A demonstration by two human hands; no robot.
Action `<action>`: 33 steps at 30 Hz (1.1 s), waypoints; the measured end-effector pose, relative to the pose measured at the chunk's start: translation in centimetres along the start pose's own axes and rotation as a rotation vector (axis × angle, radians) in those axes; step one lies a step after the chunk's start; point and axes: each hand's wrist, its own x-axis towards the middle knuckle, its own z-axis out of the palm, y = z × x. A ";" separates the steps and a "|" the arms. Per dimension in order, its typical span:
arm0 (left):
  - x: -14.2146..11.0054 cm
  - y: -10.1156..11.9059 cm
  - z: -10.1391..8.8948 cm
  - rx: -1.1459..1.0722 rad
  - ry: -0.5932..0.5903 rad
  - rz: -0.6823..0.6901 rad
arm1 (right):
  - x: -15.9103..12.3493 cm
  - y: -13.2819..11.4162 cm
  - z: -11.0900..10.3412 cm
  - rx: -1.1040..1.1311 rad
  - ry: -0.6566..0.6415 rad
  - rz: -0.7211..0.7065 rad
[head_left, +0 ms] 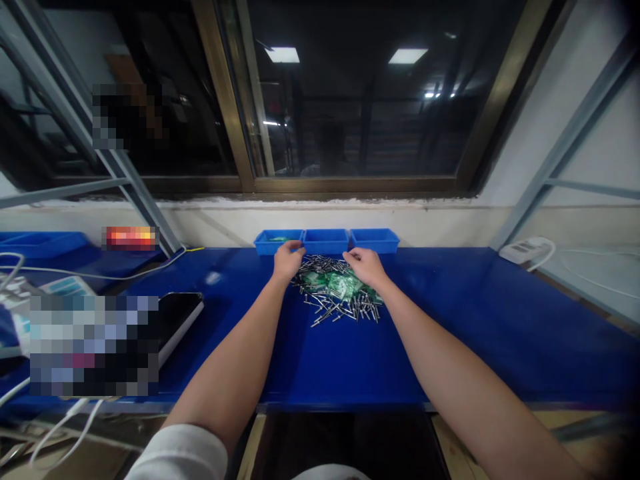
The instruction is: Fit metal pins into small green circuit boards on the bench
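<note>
A loose heap of blind rivets [345, 308], thin metal pins with wider heads, lies on the blue table. Crinkled green plastic packets [340, 285] sit in the middle of it. My left hand [289, 261] is at the heap's left far edge, just in front of the left bin, its fingers curled together. Across the heap, my right hand [367, 265] is closed with thumb and forefinger close together, above the right far edge. What either hand pinches, if anything, is too small to make out.
Three blue bins stand in a row behind the heap: a left bin [265, 248] with something green inside, a middle bin [326, 241] and a right bin [375, 240]. A device with a blurred screen [175, 313] lies left. A power strip [525, 249] sits right.
</note>
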 end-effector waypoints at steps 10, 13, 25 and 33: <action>-2.9 3.4 0.6 0.267 -0.368 0.292 | -0.5 -0.2 -1.5 -0.111 -0.437 -0.168; -3.1 3.5 0.8 0.282 -0.393 0.309 | -0.7 -0.7 -1.6 -0.180 -0.480 -0.146; -2.9 3.3 1.0 -0.100 -0.408 0.171 | 0.3 -0.4 -0.5 0.341 -0.322 0.055; -4.1 3.8 2.6 -0.449 -0.480 0.084 | 0.4 -0.6 0.2 0.749 0.001 0.302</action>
